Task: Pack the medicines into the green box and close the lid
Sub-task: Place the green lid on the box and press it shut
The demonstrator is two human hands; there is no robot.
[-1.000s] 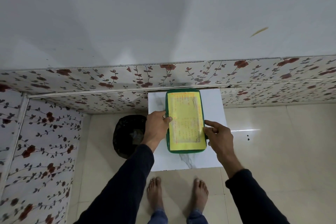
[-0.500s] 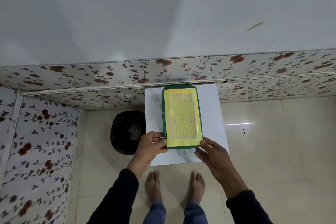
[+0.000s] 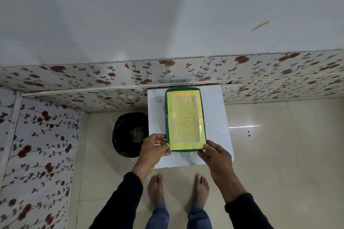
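Note:
The green box (image 3: 185, 119) lies flat on a small white marble-top table (image 3: 216, 117), its lid down and covered by a yellow printed label. My left hand (image 3: 153, 149) grips the box's near left corner, thumb on the edge. My right hand (image 3: 216, 156) touches the near right corner with its fingertips. No medicines are visible; the lid hides the inside of the box.
A black round bin (image 3: 131, 134) stands on the floor left of the table. Floral wall panels (image 3: 93, 78) run behind and to the left. My bare feet (image 3: 178, 189) stand on beige floor tiles just before the table's near edge.
Both hands have slid from the box's long sides down to its near corners. The box itself stays flat on the table.

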